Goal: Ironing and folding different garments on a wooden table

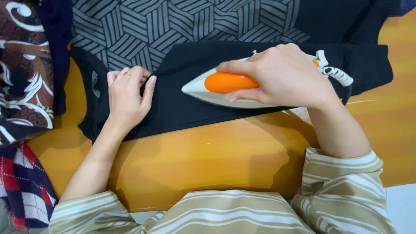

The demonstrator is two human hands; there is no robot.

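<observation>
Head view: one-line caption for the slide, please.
Right hand grips a white-and-orange iron on a black garment that the left hand holds flat on an orange table.

A glossy orange-yellow wooden table (208, 151) lies under soft light, a pale floor (403, 203) beside it.

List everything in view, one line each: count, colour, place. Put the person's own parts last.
iron: one, white with orange handle, on the black garment
black garment: one, black, flat on the table
patterned cloth: one, grey with dark geometric lines, at the top
table: one, orange-yellow wood, under everything
brown cloth: one, brown with white swirls, far left
checked cloth: one, red, navy and white, lower left
left hand: pressing the garment
right hand: grip closed on the iron's handle
</observation>
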